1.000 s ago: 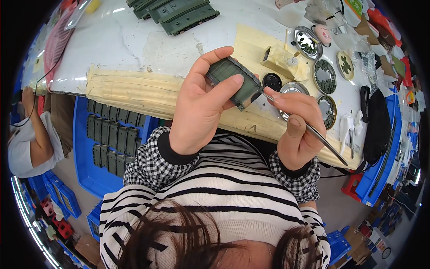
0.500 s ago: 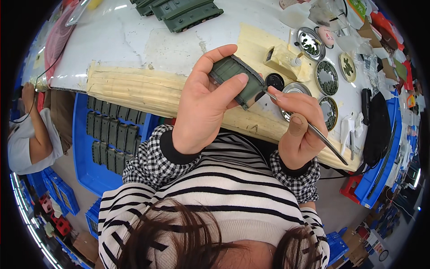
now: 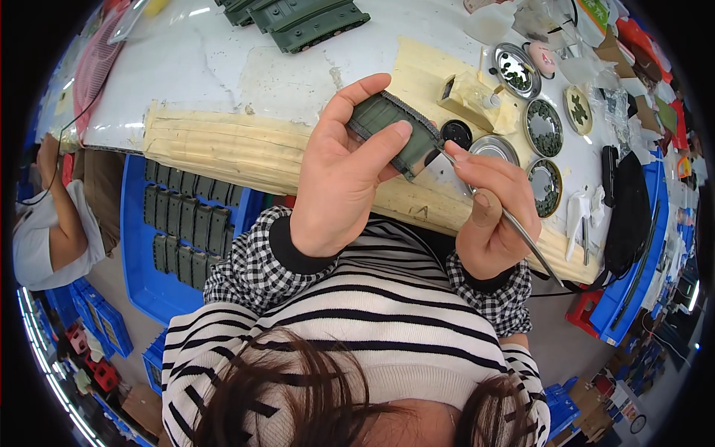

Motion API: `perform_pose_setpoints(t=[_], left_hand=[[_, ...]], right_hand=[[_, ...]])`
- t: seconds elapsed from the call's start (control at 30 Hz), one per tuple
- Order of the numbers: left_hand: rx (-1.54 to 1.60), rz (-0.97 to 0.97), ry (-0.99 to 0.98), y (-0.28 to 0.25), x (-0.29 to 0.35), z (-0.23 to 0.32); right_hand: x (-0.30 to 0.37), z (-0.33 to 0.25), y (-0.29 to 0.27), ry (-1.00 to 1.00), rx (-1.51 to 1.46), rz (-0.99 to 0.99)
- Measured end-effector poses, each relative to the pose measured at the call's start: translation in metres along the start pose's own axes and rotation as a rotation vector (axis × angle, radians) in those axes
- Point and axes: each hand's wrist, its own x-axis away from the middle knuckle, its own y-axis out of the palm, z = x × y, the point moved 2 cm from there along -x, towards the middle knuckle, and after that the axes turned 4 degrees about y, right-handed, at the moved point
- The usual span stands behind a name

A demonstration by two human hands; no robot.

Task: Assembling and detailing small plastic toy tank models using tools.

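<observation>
In my left hand (image 3: 339, 175) I grip a dark green model tank hull (image 3: 383, 123), tilted, with its toothed track edge along the upper right side. My thumb lies across its flat face. My right hand (image 3: 495, 208) is closed round a thin metal tool (image 3: 527, 242), perhaps tweezers. The tool's tip meets the hull's right corner, close to the track edge; whether it pinches a small part there I cannot make out. Just right of the hull are an open round black container (image 3: 456, 134) and a shiny metal dish (image 3: 494, 149).
Dishes of small green parts (image 3: 544, 127) stand at the right, near a tape-wrapped holder (image 3: 477, 104). More green hulls (image 3: 313, 22) lie at the table's back. A blue crate (image 3: 141, 276) at lower left holds rows of hulls. Another person (image 3: 59, 216) is at the far left.
My right hand and the metal tool have shifted slightly left and down, the tool's rear end swinging lower. The hull and my left hand have barely moved.
</observation>
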Motion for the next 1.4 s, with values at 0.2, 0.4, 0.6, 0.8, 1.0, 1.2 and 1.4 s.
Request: perform_pose_setpoints(t=[0.2,0.4,0.6,0.8,1.0,1.2,1.4], left_hand=[[0.001,-0.003,-0.002,0.001,0.001,0.0],[0.008,-0.034,-0.001,0.001,0.001,0.0],[0.01,-0.04,0.019,0.007,0.003,0.001],[0.01,-0.05,0.019,0.01,0.005,0.004],[0.014,-0.054,0.016,0.01,0.006,0.004],[0.013,-0.047,0.015,0.011,0.008,0.004],[0.04,-0.031,0.026,0.015,0.01,0.0]], right_hand=[[-0.001,0.0,0.0,-0.003,0.021,0.001],[0.0,0.001,-0.001,-0.014,0.02,0.0],[0.003,-0.005,-0.008,-0.016,0.051,-0.059],[0.004,-0.009,-0.012,-0.048,0.024,-0.078],[0.006,-0.009,-0.012,-0.052,0.022,-0.072],[0.005,-0.009,-0.012,-0.06,0.036,-0.065],[0.009,-0.009,-0.008,-0.089,0.109,0.002]])
